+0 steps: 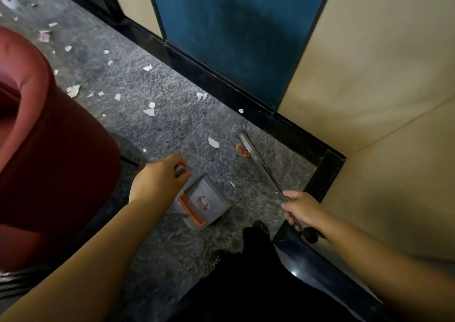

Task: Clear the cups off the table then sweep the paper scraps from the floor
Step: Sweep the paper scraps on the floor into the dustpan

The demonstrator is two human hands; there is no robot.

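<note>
Mostly paper scraps (149,111) here, torn white bits strewn over the grey speckled floor (172,115), thickest toward the upper left beside the red armchair (49,134), thinning toward the corner; one larger scrap (213,142) lies near the broom, a tiny one (232,184) just beside the dustpan. They look light, thin and flat, so likely to skid or flutter under a fast stroke; short low strokes seem safer than flicks. Floor looks smooth and glossy, so scraps should slide easily but may slip under the pan lip. Left hand (160,181) has fingers curled round the dark handle (180,170) of the grey dustpan (209,198), which sits low by the floor with its orange comb edge (190,208) toward the person; whether the lip touches the floor I cannot tell. Pan looks like stiff light plastic, best held at the handle as now. Right hand (301,208) is clamped on the shiny metal broom pole (261,166), near its dark upper end; pole runs up-left toward the wall, blurred, and the broom head is not clearly visible. Pole looks rigid and slick, so a firm wrap grip suits. A small red-yellow wrapper (240,150) lies touching or under the pole. Black skirting (221,83) runs along the blue panel (234,38) and beige walls. No cups or table in view; sweeping stage, judged barely begun.
</note>
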